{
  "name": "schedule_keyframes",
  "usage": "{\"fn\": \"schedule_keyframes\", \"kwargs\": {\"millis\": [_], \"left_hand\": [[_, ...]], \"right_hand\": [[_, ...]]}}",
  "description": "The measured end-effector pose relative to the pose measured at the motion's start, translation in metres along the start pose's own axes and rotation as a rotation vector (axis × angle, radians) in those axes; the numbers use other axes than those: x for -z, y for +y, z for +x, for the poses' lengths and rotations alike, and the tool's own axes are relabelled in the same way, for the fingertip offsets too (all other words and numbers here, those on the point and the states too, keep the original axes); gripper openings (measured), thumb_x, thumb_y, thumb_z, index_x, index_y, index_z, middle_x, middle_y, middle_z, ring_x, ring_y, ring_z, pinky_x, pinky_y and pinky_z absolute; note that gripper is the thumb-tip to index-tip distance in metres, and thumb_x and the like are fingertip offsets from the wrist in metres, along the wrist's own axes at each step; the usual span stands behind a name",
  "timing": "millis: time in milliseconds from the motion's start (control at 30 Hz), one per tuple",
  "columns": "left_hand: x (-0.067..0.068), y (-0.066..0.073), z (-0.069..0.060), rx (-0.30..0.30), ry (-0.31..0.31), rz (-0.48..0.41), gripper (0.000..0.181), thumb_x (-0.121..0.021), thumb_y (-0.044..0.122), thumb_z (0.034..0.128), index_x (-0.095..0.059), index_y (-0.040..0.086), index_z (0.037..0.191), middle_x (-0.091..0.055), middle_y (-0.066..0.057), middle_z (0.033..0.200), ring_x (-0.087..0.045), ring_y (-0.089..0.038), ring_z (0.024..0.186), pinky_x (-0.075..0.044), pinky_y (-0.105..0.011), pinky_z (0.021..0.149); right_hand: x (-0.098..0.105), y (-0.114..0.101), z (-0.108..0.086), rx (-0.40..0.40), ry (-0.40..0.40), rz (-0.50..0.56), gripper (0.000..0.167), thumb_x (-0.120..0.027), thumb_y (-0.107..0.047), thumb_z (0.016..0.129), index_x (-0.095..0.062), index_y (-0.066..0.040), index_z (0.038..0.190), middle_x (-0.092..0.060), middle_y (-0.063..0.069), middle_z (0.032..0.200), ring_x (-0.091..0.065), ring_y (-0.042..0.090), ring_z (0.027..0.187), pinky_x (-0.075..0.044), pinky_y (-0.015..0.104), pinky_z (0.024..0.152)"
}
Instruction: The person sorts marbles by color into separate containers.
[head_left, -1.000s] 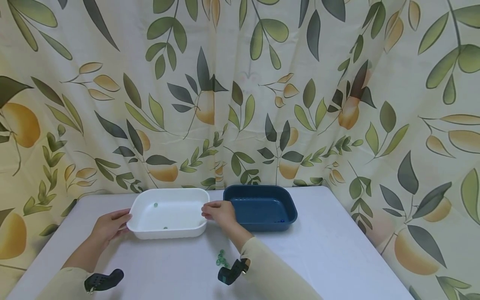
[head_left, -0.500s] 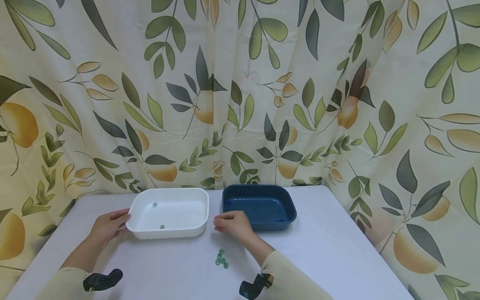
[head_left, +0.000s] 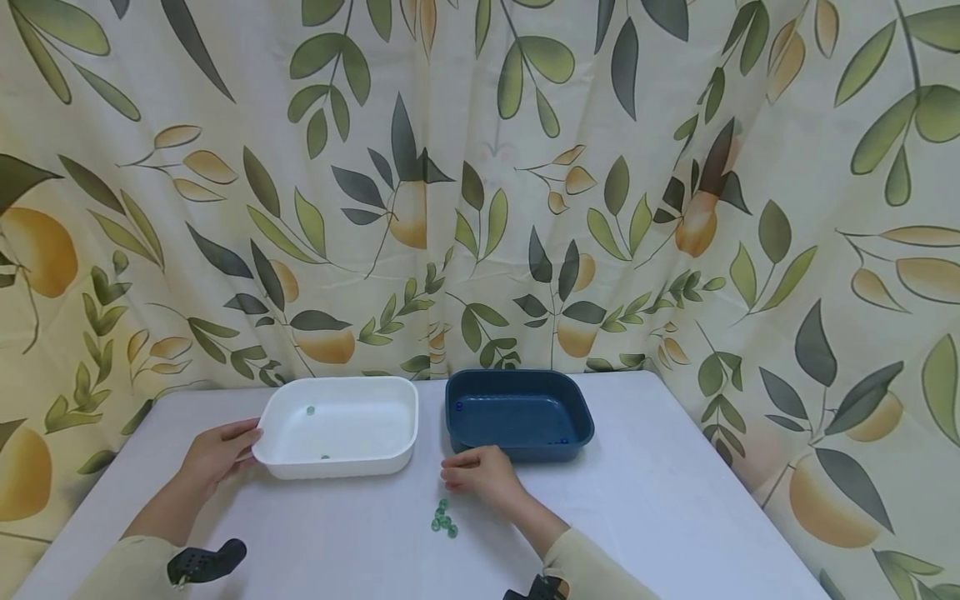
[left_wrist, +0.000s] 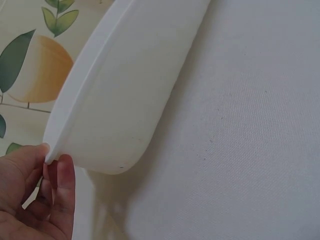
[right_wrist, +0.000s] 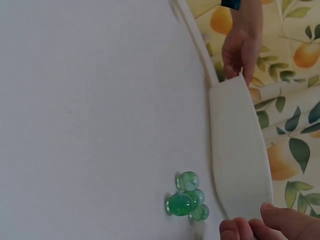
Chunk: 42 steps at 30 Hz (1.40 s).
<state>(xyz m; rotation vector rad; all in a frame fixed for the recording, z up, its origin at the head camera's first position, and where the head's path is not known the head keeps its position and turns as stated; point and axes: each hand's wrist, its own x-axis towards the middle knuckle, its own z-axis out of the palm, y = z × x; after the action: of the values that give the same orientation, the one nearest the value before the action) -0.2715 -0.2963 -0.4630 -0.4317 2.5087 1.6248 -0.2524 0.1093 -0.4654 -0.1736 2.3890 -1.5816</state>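
My left hand [head_left: 213, 450] pinches the left rim of a white plastic tray [head_left: 337, 468] between thumb and fingers; the left wrist view shows this grip on the rim [left_wrist: 62, 127]. Inside the tray lie two green glass marbles, one towards the back [head_left: 311, 410] and one at the front [head_left: 325, 457]. Just in front of a dark blue tray [head_left: 551, 452], my right hand [head_left: 480, 475] hovers over the table with loosely bent fingers and nothing visible in them. Below it, several green marbles [right_wrist: 179, 204] sit in a cluster on the white cloth.
A few small blue marbles rest in the blue tray, one at its left [head_left: 459, 406] and others near the right front corner [head_left: 564, 441]. A patterned curtain [head_left: 487, 183] hangs right behind both trays. White cloth [head_left: 660, 500] covers the table.
My right hand has left the white tray's right end and moved right and towards me, nearer the marble cluster. The front green marble in the tray shifted slightly left. My left hand stays put.
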Motion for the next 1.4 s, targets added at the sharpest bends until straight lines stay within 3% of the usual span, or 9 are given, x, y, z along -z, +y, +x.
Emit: {"fn": "schedule_keyframes", "kwargs": {"millis": [233, 500, 700, 933, 1100, 1400], "left_hand": [[-0.001, 0.000, -0.001, 0.007, 0.000, -0.005, 0.061, -0.055, 0.030, 0.1016, -0.037, -0.009, 0.145, -0.034, -0.034, 0.149, -0.061, -0.037, 0.117, -0.059, -0.025, 0.078], [0.000, -0.004, 0.002, 0.008, -0.001, 0.005, 0.061, -0.056, 0.030, 0.1009, -0.039, -0.008, 0.144, -0.038, -0.033, 0.147, -0.067, -0.013, 0.094, -0.060, -0.026, 0.076], [-0.001, -0.005, 0.002, 0.020, -0.004, 0.002, 0.062, -0.057, 0.031, 0.1005, -0.039, -0.007, 0.145, -0.037, -0.032, 0.148, -0.067, -0.017, 0.099, -0.059, -0.026, 0.078], [-0.001, -0.001, 0.000, 0.007, 0.003, 0.005, 0.061, -0.055, 0.031, 0.1013, -0.038, -0.008, 0.145, -0.036, -0.033, 0.148, -0.066, -0.027, 0.106, -0.059, -0.027, 0.079], [-0.001, 0.001, -0.001, 0.013, 0.005, 0.005, 0.060, -0.055, 0.030, 0.1015, -0.038, -0.008, 0.145, -0.036, -0.033, 0.148, -0.067, -0.019, 0.100, -0.059, -0.025, 0.078], [-0.001, 0.002, -0.001, 0.019, 0.001, 0.007, 0.060, -0.054, 0.031, 0.1018, -0.038, -0.008, 0.145, -0.036, -0.033, 0.149, -0.064, -0.029, 0.110, -0.059, -0.027, 0.080]], "right_hand": [[0.001, 0.014, -0.003, -0.006, -0.037, -0.007, 0.023, -0.074, -0.010, 0.086, -0.074, 0.001, 0.106, -0.076, 0.009, 0.094, -0.070, 0.013, 0.081, -0.060, 0.028, 0.073], [0.000, 0.021, -0.004, 0.001, -0.093, -0.010, 0.022, -0.075, -0.010, 0.084, -0.075, -0.001, 0.104, -0.075, 0.008, 0.095, -0.070, 0.012, 0.082, -0.060, 0.028, 0.074], [0.001, 0.023, -0.005, 0.058, -0.134, -0.095, 0.020, -0.075, -0.010, 0.084, -0.076, -0.005, 0.103, -0.076, 0.006, 0.098, -0.069, 0.011, 0.084, -0.057, 0.025, 0.071], [-0.001, 0.024, -0.002, 0.102, -0.126, -0.174, 0.020, -0.079, -0.008, 0.079, -0.078, -0.009, 0.099, -0.077, 0.003, 0.093, -0.067, 0.009, 0.086, -0.054, 0.022, 0.073], [-0.003, 0.024, -0.001, 0.106, -0.112, -0.167, 0.019, -0.080, -0.006, 0.078, -0.079, -0.009, 0.097, -0.077, 0.002, 0.090, -0.065, 0.007, 0.082, -0.053, 0.020, 0.068], [-0.007, 0.025, -0.004, 0.127, -0.100, -0.159, 0.018, -0.080, -0.002, 0.077, -0.078, -0.006, 0.094, -0.076, 0.004, 0.090, -0.065, 0.010, 0.080, -0.052, 0.019, 0.065]]}}
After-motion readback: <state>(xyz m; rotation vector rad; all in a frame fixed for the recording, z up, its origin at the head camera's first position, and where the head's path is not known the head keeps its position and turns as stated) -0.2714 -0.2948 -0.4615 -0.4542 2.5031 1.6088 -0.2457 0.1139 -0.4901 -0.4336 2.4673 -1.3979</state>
